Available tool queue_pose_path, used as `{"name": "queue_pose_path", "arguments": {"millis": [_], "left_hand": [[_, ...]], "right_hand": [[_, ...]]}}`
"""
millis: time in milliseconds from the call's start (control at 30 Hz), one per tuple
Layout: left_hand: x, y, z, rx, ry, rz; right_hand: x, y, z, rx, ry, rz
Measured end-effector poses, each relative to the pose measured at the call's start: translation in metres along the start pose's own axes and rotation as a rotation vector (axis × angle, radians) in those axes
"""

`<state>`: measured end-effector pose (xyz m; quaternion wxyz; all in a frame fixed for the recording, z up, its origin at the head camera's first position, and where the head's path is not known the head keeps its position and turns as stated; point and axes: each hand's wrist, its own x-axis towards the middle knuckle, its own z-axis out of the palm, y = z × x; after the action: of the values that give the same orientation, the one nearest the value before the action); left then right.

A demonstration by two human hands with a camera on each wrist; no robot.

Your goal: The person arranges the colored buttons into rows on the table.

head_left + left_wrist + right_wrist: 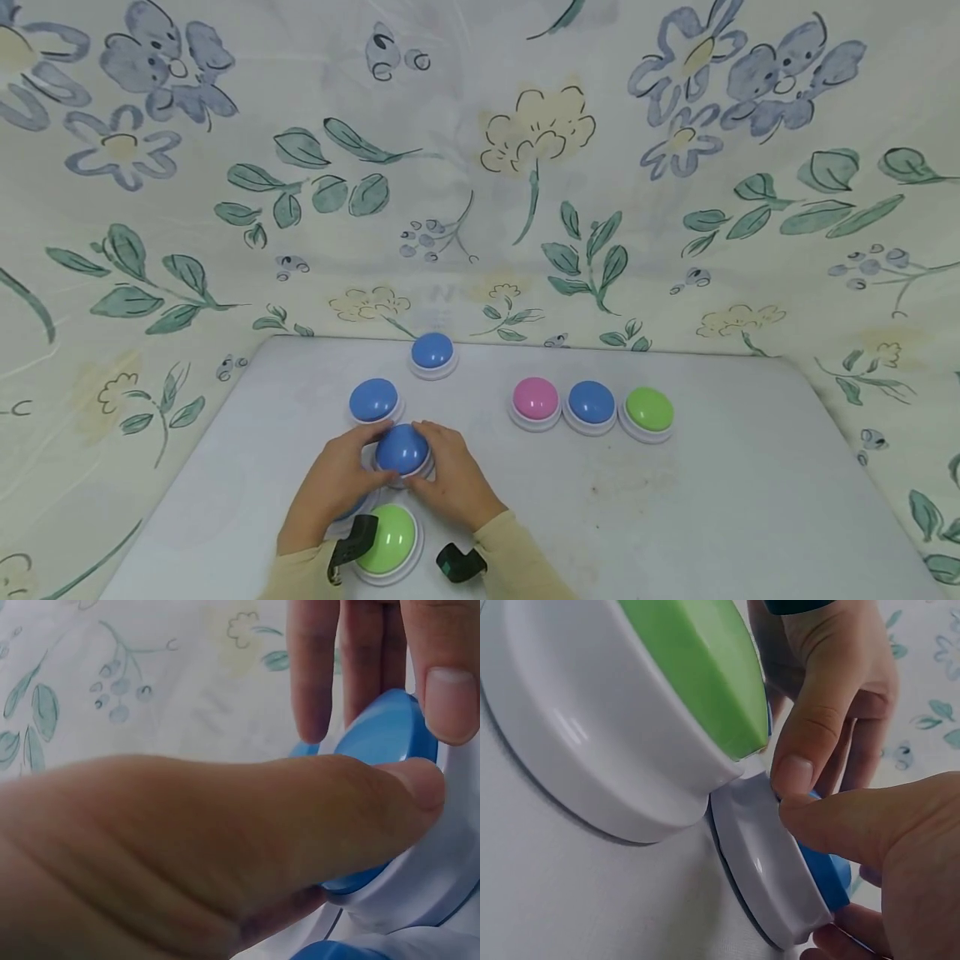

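A blue dome push button (401,450) with a white base sits between my two hands on the left half of the table. My left hand (333,475) holds it from the left, thumb near the front and fingers toward the back. From the right, my right hand (459,483) grips its rim in the same way. Both thumbs almost meet at the near side, as the right wrist view shows. Just behind stands another blue button (373,400). A green button (392,537) lies nearer, between my forearms. One more blue button (354,507) is mostly hidden under my left hand.
To the right, a pink button (536,398), a blue button (591,402) and a green button (648,409) stand in a row. A further blue button (432,351) is by the back edge of the white table (735,500). Flower-patterned cloth (450,167) surrounds the table.
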<state>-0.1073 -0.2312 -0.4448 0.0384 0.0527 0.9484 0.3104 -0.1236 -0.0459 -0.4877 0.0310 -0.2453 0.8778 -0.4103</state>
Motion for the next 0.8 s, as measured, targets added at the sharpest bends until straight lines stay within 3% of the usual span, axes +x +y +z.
{"name": "queue_pose_path", "arguments": {"millis": [233, 533, 800], "left_hand": [[0.001, -0.004, 0.006, 0.006, 0.013, 0.032], [0.002, -0.003, 0.009, 0.036, 0.011, 0.047], [0.003, -0.002, 0.01, 0.046, 0.003, 0.023]], "right_hand": [[0.0, 0.003, 0.005, 0.002, 0.016, -0.025], [0.0, 0.006, 0.009, -0.012, 0.038, 0.005], [0.0, 0.006, 0.011, -0.016, 0.041, 0.015]]}}
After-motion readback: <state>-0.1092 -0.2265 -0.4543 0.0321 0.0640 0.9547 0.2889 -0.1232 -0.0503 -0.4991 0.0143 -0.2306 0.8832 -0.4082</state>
